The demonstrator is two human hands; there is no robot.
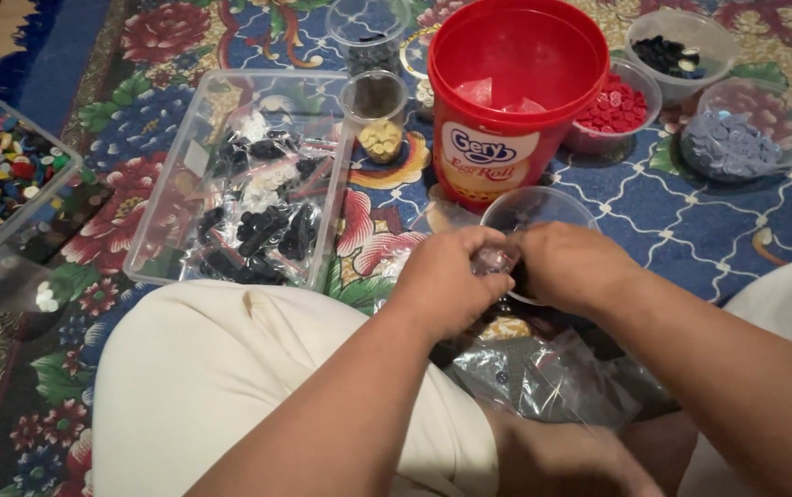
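My left hand and right hand meet, both pinched on a small clear bag (contents unclear), clear cup just beyond.

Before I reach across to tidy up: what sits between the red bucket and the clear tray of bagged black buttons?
In the head view, a small clear cup holding tan buttons stands between the red bucket and the clear tray, on the patterned carpet.

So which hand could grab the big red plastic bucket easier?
Probably the right hand: it sits nearer the big red plastic bucket, just below it beside the clear round plastic bowl. The left hand is lower and further away.
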